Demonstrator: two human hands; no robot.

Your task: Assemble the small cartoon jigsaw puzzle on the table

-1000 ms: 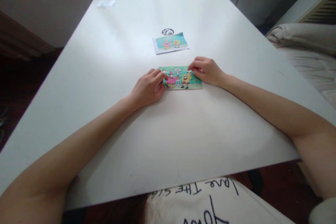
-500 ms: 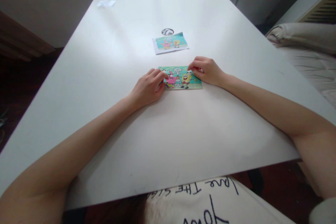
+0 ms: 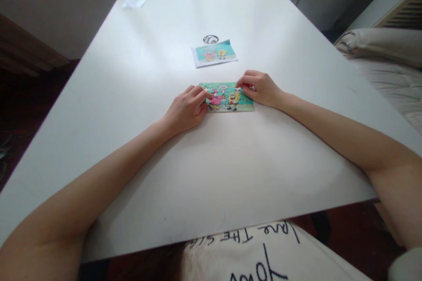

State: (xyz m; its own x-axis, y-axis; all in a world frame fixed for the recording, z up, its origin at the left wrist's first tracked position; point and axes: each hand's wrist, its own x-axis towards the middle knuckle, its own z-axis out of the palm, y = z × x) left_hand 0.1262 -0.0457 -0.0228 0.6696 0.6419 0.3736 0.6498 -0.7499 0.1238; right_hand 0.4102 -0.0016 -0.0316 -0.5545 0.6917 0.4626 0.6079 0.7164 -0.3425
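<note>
A small jigsaw puzzle (image 3: pixel 227 96) with cartoon figures on a turquoise ground lies flat on the white table (image 3: pixel 224 162). My left hand (image 3: pixel 189 107) grips its left side, fingers bent over the pink figure's edge and thumb at the lower left. At the upper right, my right hand (image 3: pixel 259 88) is closed on the puzzle, with its fingertips beside the yellow figure. The puzzle's left end and part of its right edge are hidden under the fingers. Beyond it lies a paper picture (image 3: pixel 214 54) showing a similar scene, slightly curled at one corner.
Just behind the paper picture is a round black-and-white mark (image 3: pixel 210 39). A crumpled white scrap (image 3: pixel 133 4) lies at the table's far left corner. To the right stands a padded, light-coloured seat (image 3: pixel 389 61). My forearms rest across the table on both sides.
</note>
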